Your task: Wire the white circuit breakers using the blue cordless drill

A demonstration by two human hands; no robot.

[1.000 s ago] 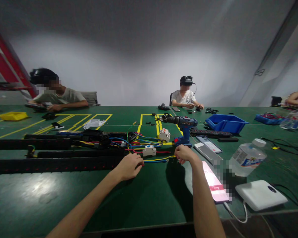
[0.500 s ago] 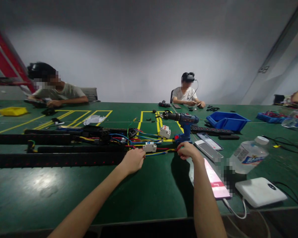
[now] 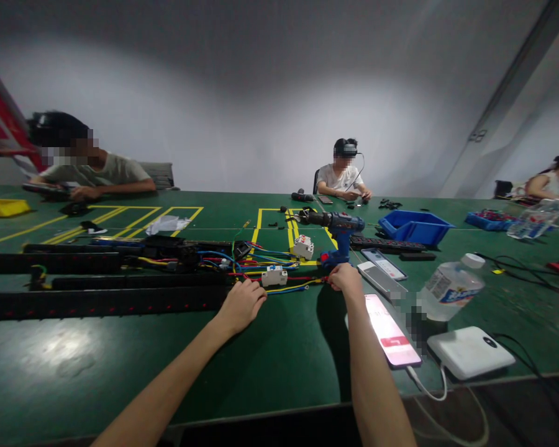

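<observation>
Roughly mid-table, both hands work one stretch of loose wiring. Left hand (image 3: 242, 304) is curled shut at the near end of the long black cable chain (image 3: 102, 302), fingers pinched on the yellow wire (image 3: 292, 287) where it leaves the chain. Right hand (image 3: 346, 277) is closed on the wire's far end, just in front of the blue drill (image 3: 338, 231). Hands stand apart, wire drawn between them, low over the green table (image 3: 270, 354). White circuit breaker (image 3: 274, 275) sits just behind the span. Judgement: wire is light, limp, thinly insulated, likely slippery; best pinched close to its ends, since a mid-span grip would let it sag. Lit phone (image 3: 391, 331) lies beside the right forearm.
</observation>
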